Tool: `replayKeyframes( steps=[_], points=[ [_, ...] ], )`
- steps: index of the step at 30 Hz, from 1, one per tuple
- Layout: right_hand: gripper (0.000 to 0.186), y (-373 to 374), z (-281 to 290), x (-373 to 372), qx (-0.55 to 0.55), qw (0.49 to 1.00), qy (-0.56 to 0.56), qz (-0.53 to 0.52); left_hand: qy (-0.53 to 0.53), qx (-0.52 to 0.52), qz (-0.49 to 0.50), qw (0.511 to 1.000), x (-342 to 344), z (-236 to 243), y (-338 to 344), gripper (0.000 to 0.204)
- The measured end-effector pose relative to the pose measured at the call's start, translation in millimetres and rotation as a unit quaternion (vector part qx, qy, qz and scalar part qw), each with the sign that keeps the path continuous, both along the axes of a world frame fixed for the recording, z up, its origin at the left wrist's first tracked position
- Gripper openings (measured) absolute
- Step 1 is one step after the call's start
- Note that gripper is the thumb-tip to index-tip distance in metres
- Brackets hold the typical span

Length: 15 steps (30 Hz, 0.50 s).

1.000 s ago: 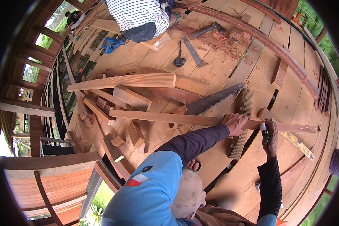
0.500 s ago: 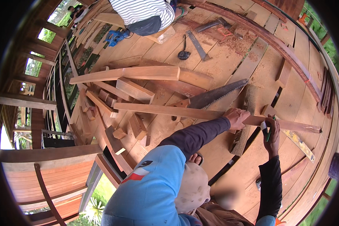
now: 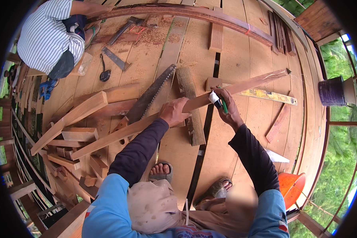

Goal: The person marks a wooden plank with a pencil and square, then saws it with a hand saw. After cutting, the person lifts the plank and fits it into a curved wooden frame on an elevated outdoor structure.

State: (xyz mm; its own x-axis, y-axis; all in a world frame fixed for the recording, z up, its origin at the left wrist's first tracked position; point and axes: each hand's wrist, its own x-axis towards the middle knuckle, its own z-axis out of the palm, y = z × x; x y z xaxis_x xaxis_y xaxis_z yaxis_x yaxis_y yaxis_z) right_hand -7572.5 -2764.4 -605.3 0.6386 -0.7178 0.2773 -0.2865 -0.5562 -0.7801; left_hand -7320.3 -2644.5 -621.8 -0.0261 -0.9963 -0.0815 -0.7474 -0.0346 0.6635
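Note:
A long reddish-brown wooden strip [image 3: 261, 78] slants from the lower left to the upper right in front of me. It rests across a rough, weathered wood block [image 3: 197, 133] on the plank floor. My left hand [image 3: 173, 112] is closed around the strip left of the block. Just right of the block, my right hand [image 3: 229, 108] touches the strip; its fingers are closed on a green pencil-like stick [image 3: 225, 105] and a small white-and-black piece [image 3: 215, 98] whose kind I cannot make out. A handsaw [image 3: 152, 93] lies beyond my left hand, its handle partly behind the strip.
A yellow level [image 3: 269, 95] lies right of my right hand. A metal square [image 3: 114, 58] and a black tape measure [image 3: 104, 75] are farther left. Cut timber [image 3: 79, 134] is piled at left. A person in a striped shirt [image 3: 45, 33] crouches far left. An orange container [image 3: 291, 188] stands right.
The view has swung to the right, so the striped-shirt person and timber pile sit farther left. Both hands keep their places on the strip, which now slants upward to the right in view.

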Motion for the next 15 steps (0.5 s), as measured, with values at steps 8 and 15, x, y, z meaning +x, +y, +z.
replayKeyframes(
  steps=[8, 15],
  points=[
    [0.043, 6.0, -2.4, 2.4, -0.069, 0.997, 0.041, 0.005, -0.018, 0.008, 0.006, 1.000, -5.4, 8.0, 2.7, 0.056],
    [0.030, 8.2, 8.3, -7.4, -0.070, 0.996, 0.055, 0.014, -0.027, 0.030, -0.005, 0.999, -15.7, 20.6, -1.0, 0.054]
  ],
)
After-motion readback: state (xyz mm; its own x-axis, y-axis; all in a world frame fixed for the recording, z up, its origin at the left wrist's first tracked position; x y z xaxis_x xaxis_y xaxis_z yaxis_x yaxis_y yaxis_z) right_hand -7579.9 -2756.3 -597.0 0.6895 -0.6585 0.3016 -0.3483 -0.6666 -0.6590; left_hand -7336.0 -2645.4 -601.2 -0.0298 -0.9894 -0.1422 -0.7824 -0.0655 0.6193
